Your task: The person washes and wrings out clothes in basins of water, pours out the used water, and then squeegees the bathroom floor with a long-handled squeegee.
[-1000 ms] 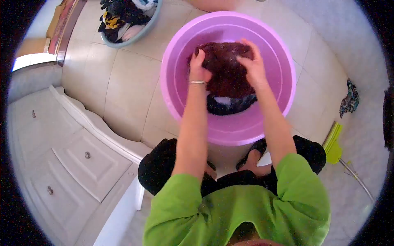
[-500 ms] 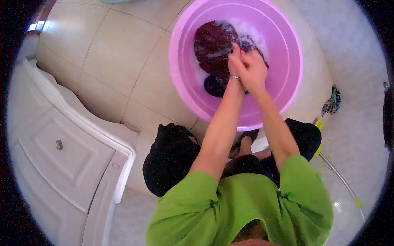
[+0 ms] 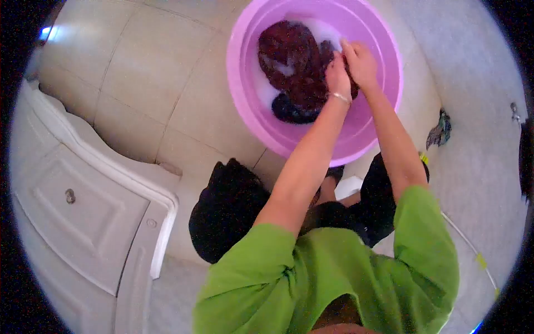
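A dark maroon wet cloth [image 3: 289, 55] lies bunched in soapy water inside a pink plastic tub [image 3: 237, 83]. Beside it, toward me, is a black piece of fabric [image 3: 292, 109]. My left hand [image 3: 338, 78], with a bracelet at the wrist, is closed on the right part of the maroon cloth. Close by on the right, my right hand [image 3: 361, 64] is curled round the same cloth, part of which shows between the two hands. The fingertips are partly hidden by the hands and cloth.
A white cabinet [image 3: 105, 206] with a knob stands at the left on the tiled floor [image 3: 150, 72]. On the right lie a patterned rag [image 3: 439, 131] and a thin pole [image 3: 464, 236] with yellow-green parts. My knees are just before the tub.
My hands, pressed together before, have moved to the right and come slightly apart, with maroon cloth showing between them. The whole view has shifted a little.
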A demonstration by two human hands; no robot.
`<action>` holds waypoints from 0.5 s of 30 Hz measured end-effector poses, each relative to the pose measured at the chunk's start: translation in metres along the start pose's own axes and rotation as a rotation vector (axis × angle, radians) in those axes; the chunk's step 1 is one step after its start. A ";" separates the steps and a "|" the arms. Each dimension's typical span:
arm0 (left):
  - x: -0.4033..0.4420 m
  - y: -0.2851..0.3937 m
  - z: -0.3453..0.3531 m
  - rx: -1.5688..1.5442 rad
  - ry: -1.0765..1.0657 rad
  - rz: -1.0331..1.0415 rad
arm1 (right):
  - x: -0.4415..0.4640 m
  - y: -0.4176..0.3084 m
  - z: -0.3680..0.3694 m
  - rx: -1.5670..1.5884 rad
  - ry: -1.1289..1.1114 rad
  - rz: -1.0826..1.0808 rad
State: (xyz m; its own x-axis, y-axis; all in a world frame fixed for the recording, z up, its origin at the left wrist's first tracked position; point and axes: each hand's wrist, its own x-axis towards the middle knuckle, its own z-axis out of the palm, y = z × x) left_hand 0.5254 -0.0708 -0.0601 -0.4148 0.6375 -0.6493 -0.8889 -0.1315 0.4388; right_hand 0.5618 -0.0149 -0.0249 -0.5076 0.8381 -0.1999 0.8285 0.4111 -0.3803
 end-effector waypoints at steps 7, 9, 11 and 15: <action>-0.039 0.039 0.027 -0.237 -0.704 0.044 | -0.029 0.004 -0.058 0.462 0.069 -0.363; -0.064 0.060 0.039 -0.037 -0.766 0.314 | -0.025 -0.004 -0.083 0.658 0.129 -0.315; -0.077 0.064 0.046 0.039 -0.683 0.512 | -0.031 -0.034 -0.113 0.577 0.176 -0.234; -0.103 0.077 0.064 0.168 -0.572 1.082 | -0.040 -0.065 -0.167 0.398 0.413 -0.490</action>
State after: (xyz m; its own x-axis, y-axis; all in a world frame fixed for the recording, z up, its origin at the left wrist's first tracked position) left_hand 0.5124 -0.0982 0.0808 -0.7390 0.5069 0.4438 -0.0876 -0.7254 0.6828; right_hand 0.5673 -0.0152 0.1589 -0.6011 0.6912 0.4010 0.3433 0.6765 -0.6515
